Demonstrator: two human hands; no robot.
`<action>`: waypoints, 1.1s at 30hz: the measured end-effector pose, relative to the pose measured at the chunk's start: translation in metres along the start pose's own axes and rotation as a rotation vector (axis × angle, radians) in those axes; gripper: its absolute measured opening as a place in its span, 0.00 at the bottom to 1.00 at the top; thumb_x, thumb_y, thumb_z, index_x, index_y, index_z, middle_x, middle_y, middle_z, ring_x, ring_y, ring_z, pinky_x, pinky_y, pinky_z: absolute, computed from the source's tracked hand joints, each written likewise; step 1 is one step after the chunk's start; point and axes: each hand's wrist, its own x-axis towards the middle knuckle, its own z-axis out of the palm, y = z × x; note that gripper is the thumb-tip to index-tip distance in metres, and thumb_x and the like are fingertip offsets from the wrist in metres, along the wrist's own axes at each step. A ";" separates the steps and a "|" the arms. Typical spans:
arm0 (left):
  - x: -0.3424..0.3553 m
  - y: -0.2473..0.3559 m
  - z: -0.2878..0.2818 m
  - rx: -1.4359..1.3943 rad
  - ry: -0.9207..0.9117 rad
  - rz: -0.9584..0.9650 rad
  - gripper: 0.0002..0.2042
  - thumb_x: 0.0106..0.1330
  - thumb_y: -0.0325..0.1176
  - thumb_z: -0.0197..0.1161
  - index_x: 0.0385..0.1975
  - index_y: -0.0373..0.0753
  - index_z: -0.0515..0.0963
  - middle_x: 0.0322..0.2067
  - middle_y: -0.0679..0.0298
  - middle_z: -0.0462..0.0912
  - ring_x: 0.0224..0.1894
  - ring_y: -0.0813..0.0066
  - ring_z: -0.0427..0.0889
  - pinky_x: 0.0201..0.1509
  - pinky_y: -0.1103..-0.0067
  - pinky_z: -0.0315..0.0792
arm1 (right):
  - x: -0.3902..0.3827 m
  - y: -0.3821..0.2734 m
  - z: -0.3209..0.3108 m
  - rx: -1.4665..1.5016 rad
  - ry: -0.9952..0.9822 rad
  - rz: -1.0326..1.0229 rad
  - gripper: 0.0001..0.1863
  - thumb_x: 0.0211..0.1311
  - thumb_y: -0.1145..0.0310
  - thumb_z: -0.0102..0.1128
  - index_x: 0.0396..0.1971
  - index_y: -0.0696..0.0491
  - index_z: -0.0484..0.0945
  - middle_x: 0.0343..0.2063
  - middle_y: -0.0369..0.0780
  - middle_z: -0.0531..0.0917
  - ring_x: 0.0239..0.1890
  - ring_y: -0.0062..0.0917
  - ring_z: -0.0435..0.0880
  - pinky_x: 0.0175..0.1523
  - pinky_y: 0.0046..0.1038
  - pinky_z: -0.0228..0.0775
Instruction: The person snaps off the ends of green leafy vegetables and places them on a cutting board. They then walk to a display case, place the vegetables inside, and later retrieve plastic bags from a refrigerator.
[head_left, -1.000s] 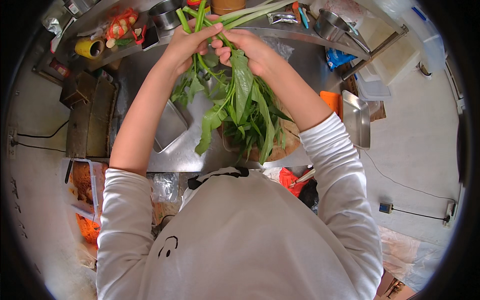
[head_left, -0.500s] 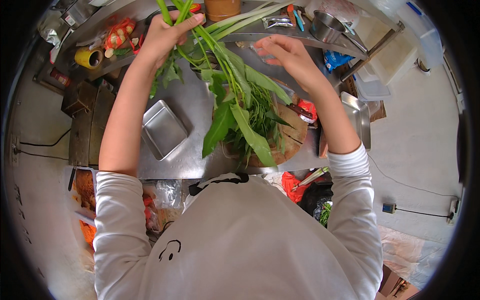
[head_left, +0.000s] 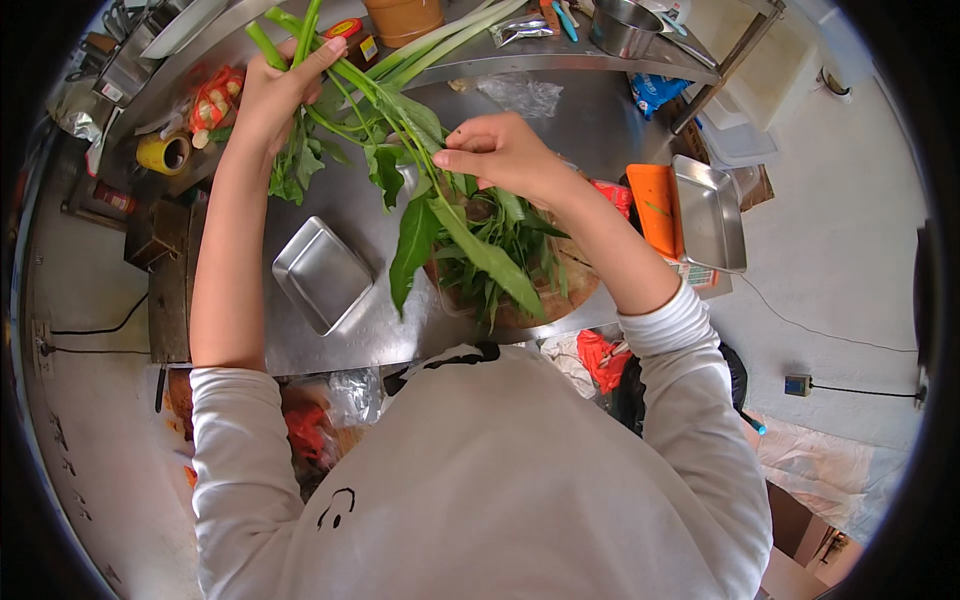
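My left hand (head_left: 272,105) is raised at the far left, closed around the thick stems of a bunch of long-leaved greens (head_left: 412,250). The stems poke up past its thumb, and the leaves hang down to the right. Partway along the bunch, my right hand (head_left: 512,158) has its thumb and curled fingers closed at a stem. Under the hanging leaves, a pile of narrow green leaves (head_left: 490,270) lies in a clear container on a round wooden chopping board (head_left: 578,285). My right hand and forearm hide part of the board.
An empty rectangular steel tray (head_left: 322,275) lies left of the board. At the right stand another steel tray (head_left: 712,215) and an orange board (head_left: 655,210). The raised shelf holds a steel pot (head_left: 627,28), scallions (head_left: 455,45), a red net bag (head_left: 216,100) and a yellow roll (head_left: 163,153).
My right hand has come left from beside the greens to their stems, its fingers closing. My left hand has shifted left with the bunch. The brown-handled knife is now hidden.
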 end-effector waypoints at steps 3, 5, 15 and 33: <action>-0.004 -0.001 0.002 -0.035 0.001 -0.020 0.12 0.58 0.36 0.65 0.28 0.32 0.78 0.13 0.76 0.63 0.16 0.87 0.55 0.21 0.83 0.49 | -0.005 -0.003 -0.010 0.071 -0.053 0.067 0.13 0.51 0.67 0.65 0.35 0.57 0.76 0.28 0.34 0.80 0.30 0.14 0.76 0.31 0.18 0.68; -0.005 -0.002 0.002 -0.036 -0.019 -0.025 0.11 0.58 0.36 0.65 0.29 0.32 0.78 0.13 0.76 0.62 0.16 0.87 0.55 0.21 0.84 0.49 | -0.008 -0.002 -0.019 0.094 -0.108 0.115 0.12 0.52 0.69 0.63 0.36 0.56 0.76 0.29 0.32 0.79 0.31 0.13 0.76 0.32 0.18 0.68; -0.009 -0.009 0.006 0.000 -0.067 -0.100 0.11 0.59 0.37 0.64 0.27 0.35 0.77 0.11 0.77 0.58 0.15 0.87 0.54 0.21 0.84 0.50 | -0.017 -0.017 -0.020 0.214 -0.332 0.233 0.07 0.57 0.76 0.47 0.34 0.58 0.73 0.23 0.32 0.71 0.23 0.13 0.70 0.26 0.15 0.61; -0.004 -0.031 -0.011 0.060 0.023 -0.241 0.13 0.57 0.40 0.66 0.21 0.39 0.72 0.10 0.75 0.59 0.13 0.84 0.56 0.20 0.82 0.52 | -0.032 0.010 -0.044 0.202 -0.004 -0.101 0.07 0.57 0.81 0.48 0.33 0.57 0.75 0.25 0.31 0.70 0.23 0.12 0.65 0.27 0.14 0.57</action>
